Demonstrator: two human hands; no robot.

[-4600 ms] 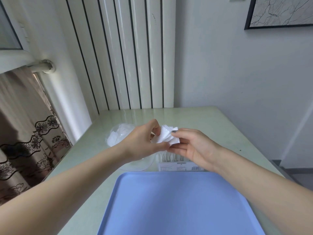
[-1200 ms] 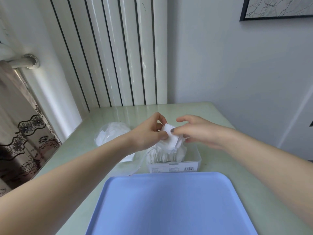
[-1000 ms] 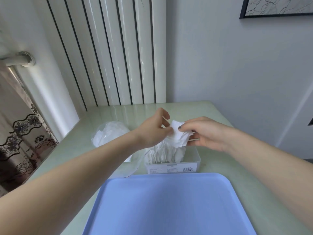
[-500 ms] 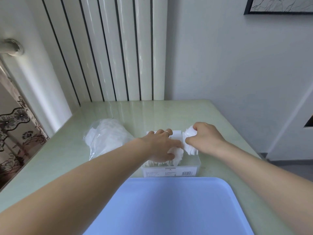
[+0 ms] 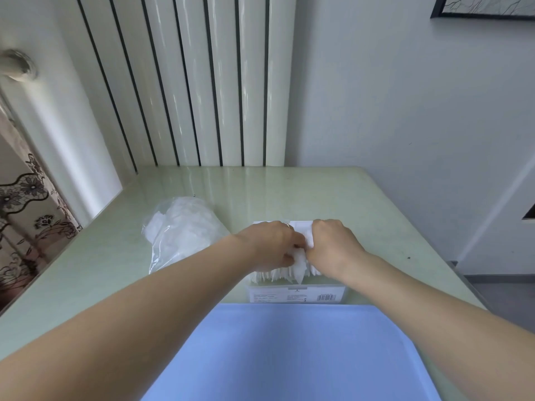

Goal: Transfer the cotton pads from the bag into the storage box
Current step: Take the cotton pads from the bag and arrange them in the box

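Head view: at a pale green glossy counter, a person's left hand and right hand meet knuckles-up over a clear plastic storage box with a barcode label, which sits just behind the far edge of a light blue plastic tray. Both hands have their fingers curled down around a bunch of white cotton pads, pressing it in among the pads already standing on edge in the box. A crumpled clear plastic bag, still holding white pads, lies toward the counter's left edge, just beside the box.

The pads look featherlight, soft and easily fanned or bent; they likely handle best as a squeezed stack, pinched across the flat faces from both sides. The limp bag offers no support and is probably best opened at its mouth.
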